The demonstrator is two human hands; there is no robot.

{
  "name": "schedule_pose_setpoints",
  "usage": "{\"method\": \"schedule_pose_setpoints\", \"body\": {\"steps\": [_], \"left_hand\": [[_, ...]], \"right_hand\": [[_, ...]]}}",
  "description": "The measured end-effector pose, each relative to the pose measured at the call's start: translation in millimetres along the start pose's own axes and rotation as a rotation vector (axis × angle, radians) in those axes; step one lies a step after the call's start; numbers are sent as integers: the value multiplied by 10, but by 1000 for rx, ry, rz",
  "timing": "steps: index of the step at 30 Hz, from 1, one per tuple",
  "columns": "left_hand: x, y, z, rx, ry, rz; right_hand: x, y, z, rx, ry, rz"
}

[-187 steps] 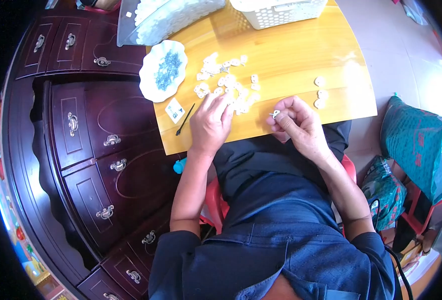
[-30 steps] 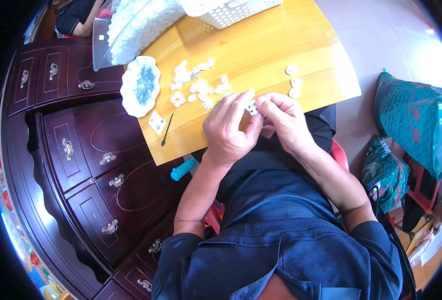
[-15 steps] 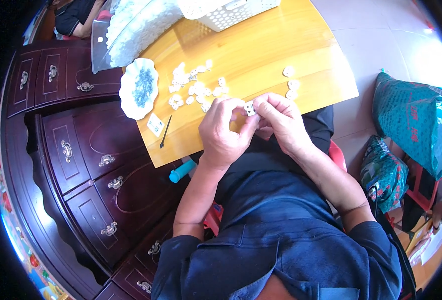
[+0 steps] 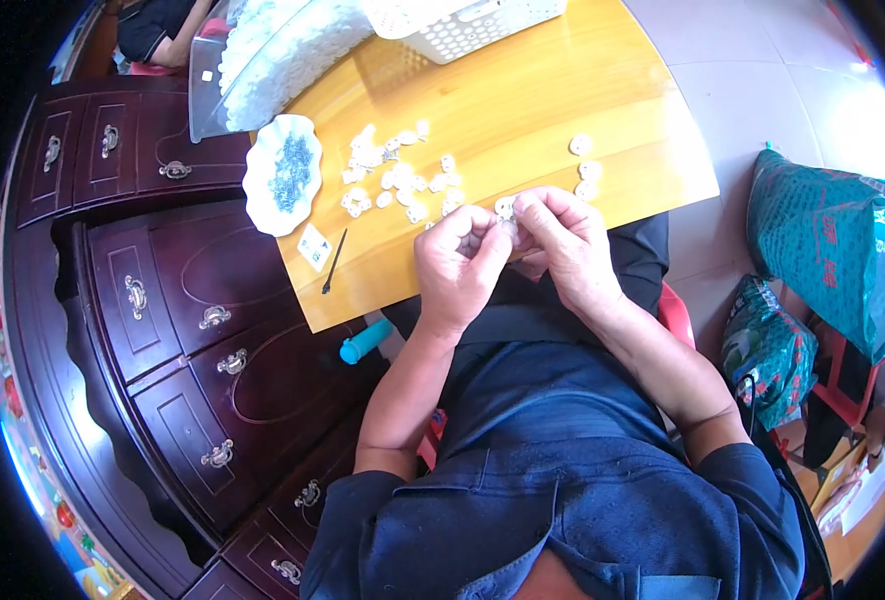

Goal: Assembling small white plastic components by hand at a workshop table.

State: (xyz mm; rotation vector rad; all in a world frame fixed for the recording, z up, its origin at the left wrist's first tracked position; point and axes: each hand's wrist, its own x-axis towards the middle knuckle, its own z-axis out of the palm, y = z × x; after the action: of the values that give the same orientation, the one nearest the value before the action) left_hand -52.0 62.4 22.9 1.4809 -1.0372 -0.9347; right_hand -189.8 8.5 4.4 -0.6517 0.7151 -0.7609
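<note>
vs ~0.5 s ago: L hand (image 4: 457, 265) curled in tighter, small white pc (image 4: 505, 207) now mostly covered, its holes hard to see. R hand (image 4: 570, 242) thumb + index pinched tight on pc; L thumb + bent index press it from other side, other L fingers folded. Pc held up betw. both hands near front edge of tabletop (image 4: 522, 100). Prob. close two-handed work on this 1 pc; row of 3 white pcs (image 4: 580, 145) at R unchanged.
</note>
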Motion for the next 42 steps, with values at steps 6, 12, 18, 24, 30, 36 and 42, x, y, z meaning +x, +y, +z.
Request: {"method": "schedule_pose_setpoints", "body": {"steps": [6,12,18,24,30,36,42], "left_hand": [[-12,4,4,-37,16,-19],[-14,-37,-21,-13,17,-7],[-8,-23,-51,195,23,103],[1,36,-95,391,69,273],[90,84,-244,633,-67,472],[100,100,-240,678,-80,500],[158,86,-220,706,-65,625]], "right_hand": [[4,-13,-4,7,-12,6],[9,-11,7,-43,-11,6],[15,-29,-13,-60,-54,17],[24,-23,-20,-81,-79,46],[39,-9,-50,-140,-107,67],[42,6,-54,-128,-103,64],[42,-15,-60,-121,-102,71]]}}
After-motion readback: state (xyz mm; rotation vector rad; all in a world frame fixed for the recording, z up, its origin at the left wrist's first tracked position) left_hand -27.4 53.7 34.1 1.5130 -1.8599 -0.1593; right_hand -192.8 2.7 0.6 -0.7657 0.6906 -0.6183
